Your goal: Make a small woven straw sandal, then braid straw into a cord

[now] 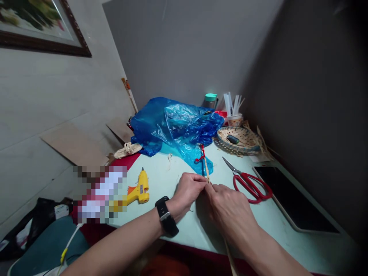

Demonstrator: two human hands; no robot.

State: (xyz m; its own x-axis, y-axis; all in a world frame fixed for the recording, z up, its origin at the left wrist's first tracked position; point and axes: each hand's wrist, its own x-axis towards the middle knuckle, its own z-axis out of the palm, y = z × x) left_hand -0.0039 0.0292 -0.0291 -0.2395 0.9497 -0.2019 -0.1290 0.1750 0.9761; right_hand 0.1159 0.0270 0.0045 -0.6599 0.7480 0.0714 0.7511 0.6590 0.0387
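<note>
Both hands meet over the middle of the table, pinching a thin, pale straw-coloured braid (207, 171). My left hand (188, 188), with a black watch on its wrist, grips it from the left, fingers closed. From the right, my right hand (228, 203) is closed on the same braid, its fingertips touching the left ones. Beyond the fingers the braid runs to a red cord (202, 152) at its far end, lying over the blue plastic bag (175, 122). A long pale strand (229, 255) hangs below my right hand past the table's front edge. The exact grip is partly hidden.
Red-handled scissors (250, 186) lie right of my hands, beside a dark-screened tablet (296, 199). A yellow glue gun (140, 188) rests on the left. Behind stand a woven basket (244, 140) holding a dark spool, a cup of white sticks (234, 119) and a green-lidded jar (211, 99).
</note>
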